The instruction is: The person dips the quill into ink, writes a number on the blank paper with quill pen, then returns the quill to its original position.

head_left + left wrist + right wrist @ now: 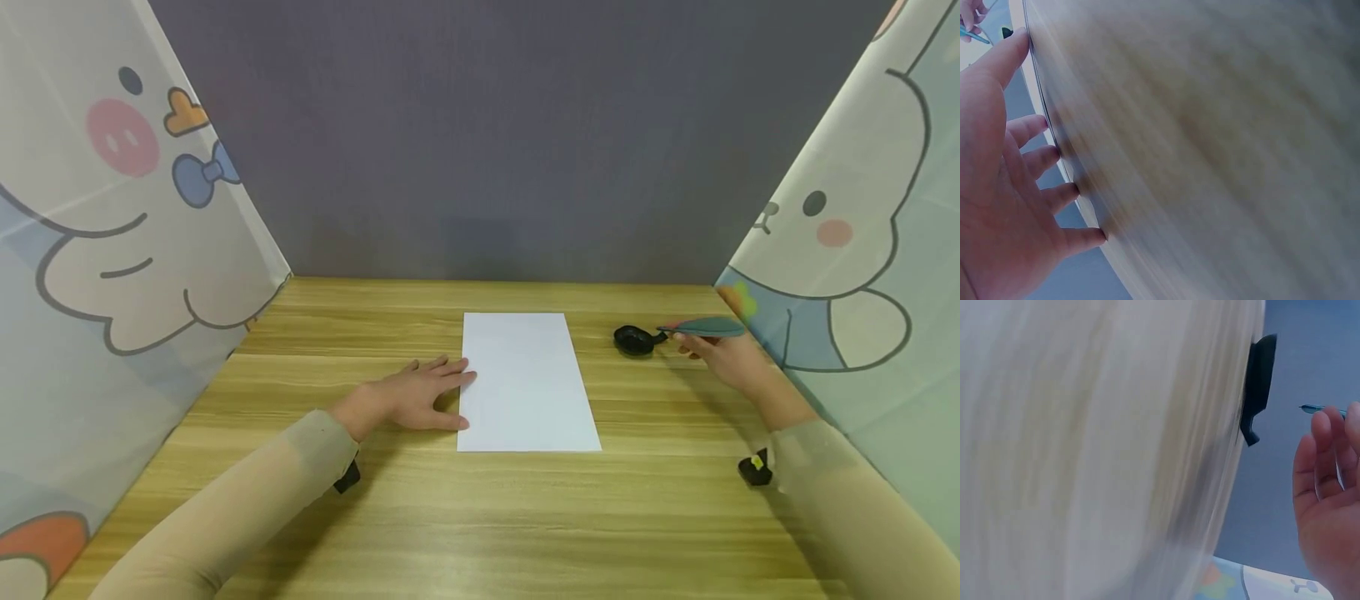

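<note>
A blank white sheet of paper (528,383) lies on the wooden table. My left hand (423,396) rests at its left edge, fingers spread and fingertips touching the sheet. In the left wrist view, the same hand (1013,181) has its palm visible. Off to the right, my right hand (716,354) pinches a feather quill pen (705,327), teal with some pink, above the table. The pen's dark tip (1309,409) shows in the right wrist view. Just left of that hand sits a small black rounded holder (634,340) with a short stem.
A grey panel (495,142) stands behind the table (405,525). Cartoon-printed sheets (127,208) hang at both sides, the right one (847,225) close to my right forearm. A black wrist-worn device (755,468) shows by the right sleeve.
</note>
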Motion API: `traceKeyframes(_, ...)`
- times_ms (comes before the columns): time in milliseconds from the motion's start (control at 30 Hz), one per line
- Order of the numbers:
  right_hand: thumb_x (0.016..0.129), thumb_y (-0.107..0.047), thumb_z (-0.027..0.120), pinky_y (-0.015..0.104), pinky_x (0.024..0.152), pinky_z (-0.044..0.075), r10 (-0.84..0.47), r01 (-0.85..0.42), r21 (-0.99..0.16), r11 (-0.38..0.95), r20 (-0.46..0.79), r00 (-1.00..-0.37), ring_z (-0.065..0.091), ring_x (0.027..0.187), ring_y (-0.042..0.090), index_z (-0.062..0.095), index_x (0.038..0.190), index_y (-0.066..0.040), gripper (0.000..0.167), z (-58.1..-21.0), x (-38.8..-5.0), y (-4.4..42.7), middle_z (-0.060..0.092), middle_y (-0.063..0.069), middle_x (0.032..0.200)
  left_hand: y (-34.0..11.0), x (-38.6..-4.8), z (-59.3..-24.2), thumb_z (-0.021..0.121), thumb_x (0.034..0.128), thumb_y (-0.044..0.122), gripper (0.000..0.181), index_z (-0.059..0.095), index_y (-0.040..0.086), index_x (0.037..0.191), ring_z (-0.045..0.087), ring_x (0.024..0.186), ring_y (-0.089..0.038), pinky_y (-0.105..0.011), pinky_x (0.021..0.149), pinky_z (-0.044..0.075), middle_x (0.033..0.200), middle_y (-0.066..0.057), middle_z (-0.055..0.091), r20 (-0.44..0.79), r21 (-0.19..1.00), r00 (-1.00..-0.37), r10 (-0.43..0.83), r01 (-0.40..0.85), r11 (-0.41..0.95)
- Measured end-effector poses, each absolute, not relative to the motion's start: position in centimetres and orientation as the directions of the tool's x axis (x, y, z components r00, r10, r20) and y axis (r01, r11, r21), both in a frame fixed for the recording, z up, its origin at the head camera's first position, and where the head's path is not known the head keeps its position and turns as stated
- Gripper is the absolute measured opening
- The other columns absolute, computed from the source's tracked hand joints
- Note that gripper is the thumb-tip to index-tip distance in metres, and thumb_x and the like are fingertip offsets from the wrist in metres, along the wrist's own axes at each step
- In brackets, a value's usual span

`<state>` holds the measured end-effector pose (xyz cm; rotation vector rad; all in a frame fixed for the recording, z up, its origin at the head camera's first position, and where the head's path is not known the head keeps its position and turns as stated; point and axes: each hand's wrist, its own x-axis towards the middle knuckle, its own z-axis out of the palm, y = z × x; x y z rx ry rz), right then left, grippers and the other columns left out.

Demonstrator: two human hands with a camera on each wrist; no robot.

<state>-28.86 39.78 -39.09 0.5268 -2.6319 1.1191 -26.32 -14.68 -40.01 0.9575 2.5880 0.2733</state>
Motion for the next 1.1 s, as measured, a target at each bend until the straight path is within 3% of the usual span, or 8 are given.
traceKeyframes(67, 0.111, -0.005, 0.064, 0.024, 0.07, 0.063, -0.213, -0.423, -0.692, 0.585, 0.372, -0.904, 0.076, 0.083, 0.003, 0.074, 0.135, 0.004, 0.028, -39.3, -29.1, 39.7, 0.08, -0.018, 0.106, -14.7, -26.4, -40.0, 0.057, 0.1058, 0.072, 0.091, 0.022, 0.028, 0.178, 0.004, 0.174, -0.037, -0.074, 0.134, 0.009, 0.187, -0.001, 0.009, -0.272, 0.302, -0.703, 0.657, 0.586, 0.752)
traceKeyframes(167, 0.111, -0.006, 0.064, 0.024, 0.071, 0.063, -0.164, -0.39, -0.755, 0.527, 0.36, -0.919, 0.076, 0.084, 0.005, 0.074, 0.137, 0.0, 0.028, -39.5, -29.2, 39.5, 0.078, -0.026, 0.106, -14.6, -26.4, -40.0, 0.057, 0.1056, 0.072, 0.091, 0.022, 0.028, 0.178, 0.004, 0.174, -0.036, -0.074, 0.135, 0.008, 0.187, -0.001, 0.009, -0.273, 0.304, -0.704, 0.656, 0.584, 0.753)
traceKeyframes(333, 0.114, -0.024, 0.063, 0.027, 0.078, 0.065, -0.085, -0.261, -0.803, 0.535, 0.257, -0.963, 0.074, 0.091, 0.007, 0.071, 0.143, -0.003, 0.036, -39.6, -28.9, 38.8, 0.075, -0.029, 0.103, -14.6, -26.4, -40.1, 0.057, 0.1054, 0.072, 0.091, 0.021, 0.029, 0.178, 0.003, 0.174, -0.035, -0.073, 0.135, 0.007, 0.187, 0.0, 0.008, -0.277, 0.302, -0.704, 0.654, 0.583, 0.755)
traceKeyframes(467, 0.116, -0.026, 0.059, 0.024, 0.082, 0.064, -0.059, -0.212, -0.828, 0.519, 0.213, -0.975, 0.072, 0.094, 0.0, 0.065, 0.148, 0.0, 0.042, -39.6, -29.0, 38.3, 0.072, -0.03, 0.101, -14.6, -26.5, -40.1, 0.056, 0.1055, 0.072, 0.091, 0.021, 0.029, 0.178, 0.003, 0.174, -0.034, -0.073, 0.135, 0.008, 0.187, 0.001, 0.008, -0.276, 0.298, -0.702, 0.657, 0.587, 0.753)
traceKeyframes(600, 0.116, -0.026, 0.058, 0.018, 0.089, 0.062, -0.051, -0.19, -0.862, 0.469, 0.188, -0.981, 0.069, 0.103, -0.008, 0.068, 0.143, -0.008, 0.034, -39.8, -29.3, 38.1, 0.073, -0.025, 0.116, -14.5, -26.6, -40.1, 0.056, 0.1056, 0.073, 0.091, 0.021, 0.03, 0.178, 0.003, 0.174, -0.034, -0.073, 0.135, 0.008, 0.187, 0.001, 0.008, -0.278, 0.293, -0.701, 0.657, 0.589, 0.753)
traceKeyframes(700, 0.116, -0.029, 0.059, 0.015, 0.093, 0.06, -0.039, -0.181, -0.872, 0.455, 0.184, -0.982, 0.068, 0.108, -0.01, 0.069, 0.139, -0.008, 0.033, -39.8, -29.4, 37.9, 0.071, -0.024, 0.126, -14.5, -26.6, -40.1, 0.056, 0.1057, 0.072, 0.091, 0.021, 0.03, 0.178, 0.003, 0.174, -0.034, -0.073, 0.135, 0.008, 0.187, 0.001, 0.008, -0.277, 0.295, -0.701, 0.657, 0.589, 0.752)
traceKeyframes(933, 0.115, -0.018, 0.059, 0.018, 0.093, 0.062, -0.069, -0.207, -0.907, 0.366, 0.195, -0.978, 0.073, 0.104, -0.008, 0.051, 0.147, 0.022, 0.051, -40.0, -30.2, 37.4, 0.071, -0.031, 0.115, -14.7, -26.6, -40.1, 0.056, 0.105, 0.074, 0.092, 0.021, 0.029, 0.178, 0.004, 0.174, -0.035, -0.074, 0.135, 0.008, 0.187, 0.0, 0.009, -0.274, 0.298, -0.703, 0.657, 0.587, 0.753)
traceKeyframes(1100, 0.115, -0.015, 0.06, 0.02, 0.093, 0.063, -0.078, -0.174, -0.926, 0.335, 0.157, -0.985, 0.074, 0.101, -0.01, 0.049, 0.148, 0.024, 0.052, -40.1, -30.6, 37.1, 0.071, -0.033, 0.111, -14.8, -26.5, -40.3, 0.056, 0.1047, 0.074, 0.093, 0.021, 0.029, 0.178, 0.003, 0.174, -0.036, -0.075, 0.134, 0.008, 0.187, 0.0, 0.008, -0.274, 0.304, -0.704, 0.656, 0.584, 0.753)
